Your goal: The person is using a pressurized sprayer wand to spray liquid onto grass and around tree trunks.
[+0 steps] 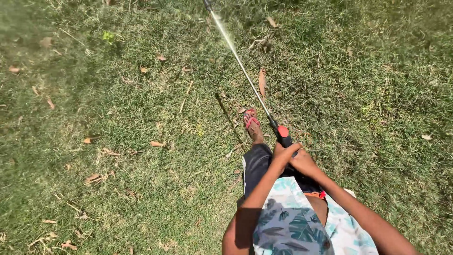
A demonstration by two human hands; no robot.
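Here we hold a spray wand [245,75] with both hands, standing on the lawn [118,141]. Our left hand [282,153] is clenched around the black grip just below the wand's red collar [282,131], and our right hand [304,163] touches it from behind, fingers curled on the same grip, though we cannot tell how firmly. From the collar the thin metal tube runs up and away from us to the top edge of the view, where its tip is cut off; a faint mist seems to hang along its far end.

Our foot in a red sandal [251,120] sits just beside the collar, on its left, almost under the tube. That is the first risk as we judge it: dip the wand and spray or drips land on bare toes. The long tube also gives the tip plenty of leverage, so a small slip of either hand would swing it wide and wet the wrong patch. Dry leaves [262,81] lie near the tube, beyond the collar, and could hide uneven ground underfoot. Any drift blowing back would reach our shirt [292,226], below the collar.
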